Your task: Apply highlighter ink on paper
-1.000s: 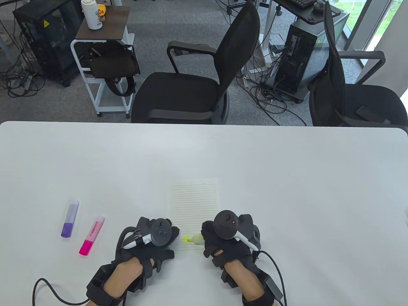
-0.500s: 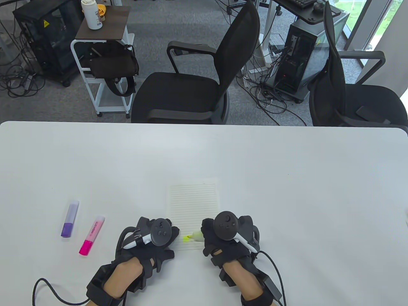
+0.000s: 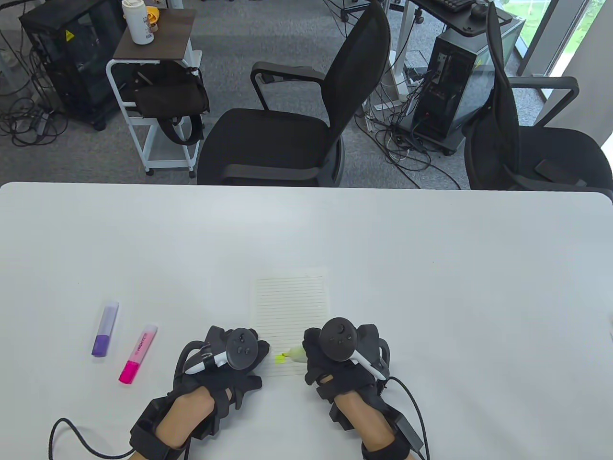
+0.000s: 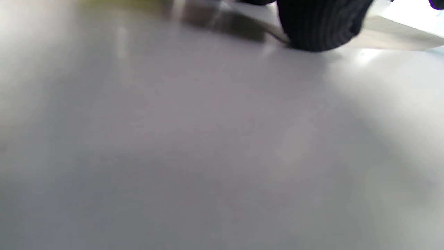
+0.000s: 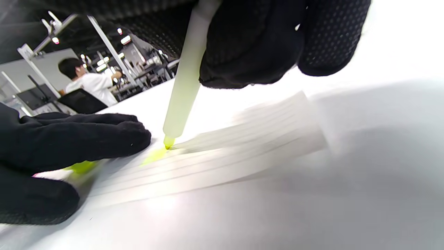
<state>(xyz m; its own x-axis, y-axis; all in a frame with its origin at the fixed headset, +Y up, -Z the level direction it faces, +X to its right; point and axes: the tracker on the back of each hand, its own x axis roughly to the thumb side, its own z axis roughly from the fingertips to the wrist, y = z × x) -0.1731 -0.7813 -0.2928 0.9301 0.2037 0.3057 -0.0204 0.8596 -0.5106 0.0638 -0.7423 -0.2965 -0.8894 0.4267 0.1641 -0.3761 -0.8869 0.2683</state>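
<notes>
A lined sheet of paper (image 3: 292, 306) lies on the white table (image 3: 431, 268). My right hand (image 3: 335, 357) grips a yellow-green highlighter (image 3: 296, 355); its tip touches the paper's near-left part, beside a short yellow mark (image 3: 279, 358). The right wrist view shows the highlighter (image 5: 184, 90) upright, its tip on the paper (image 5: 242, 139) at the end of the yellow streak (image 5: 154, 156). My left hand (image 3: 234, 354) rests flat on the paper's near-left corner; it also shows in the right wrist view (image 5: 69, 139). A yellow cap-like shape (image 5: 81, 166) lies under the left fingers.
A purple highlighter (image 3: 105, 329) and a pink highlighter (image 3: 138, 353) lie capped on the table to the left. Two black office chairs (image 3: 306, 105) stand beyond the far edge. The left wrist view shows only blurred table and one fingertip (image 4: 322, 24).
The highlighter tip has moved slightly right and away from the first mark, pulling the yellow streak a little longer. My left hand has not moved.
</notes>
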